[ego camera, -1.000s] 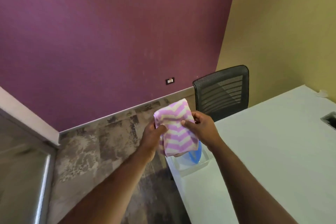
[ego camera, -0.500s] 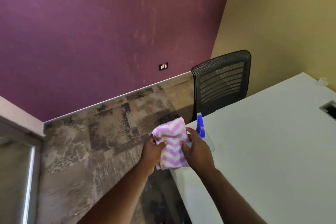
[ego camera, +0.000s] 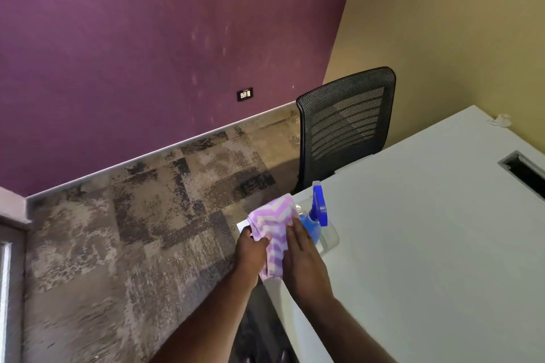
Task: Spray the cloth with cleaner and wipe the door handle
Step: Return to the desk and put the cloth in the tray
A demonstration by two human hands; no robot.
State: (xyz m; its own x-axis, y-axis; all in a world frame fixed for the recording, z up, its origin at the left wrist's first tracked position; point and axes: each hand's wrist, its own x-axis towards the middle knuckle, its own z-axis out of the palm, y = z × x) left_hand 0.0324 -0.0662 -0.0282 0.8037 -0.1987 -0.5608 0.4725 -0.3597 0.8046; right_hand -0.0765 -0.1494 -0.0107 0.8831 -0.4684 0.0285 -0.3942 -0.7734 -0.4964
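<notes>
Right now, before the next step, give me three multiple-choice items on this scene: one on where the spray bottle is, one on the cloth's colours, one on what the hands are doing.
1. Where is the spray bottle?
A. On the floor
B. In a clear tray at the desk corner
C. On the chair

2. What colours is the cloth?
A. Purple and white zigzag
B. Plain green
C. Red and black check

3. What are the hands doing?
A. Both are empty
B. The right hand squeezes the bottle's trigger
C. The left hand grips the cloth and the right hand lies against it

Answers:
1 B, since the bottle stands upright in the tray on the desk corner.
2 A, since pale purple and white chevrons show.
3 C, since the left fingers close on the cloth, and neither hand is on the bottle.
</notes>
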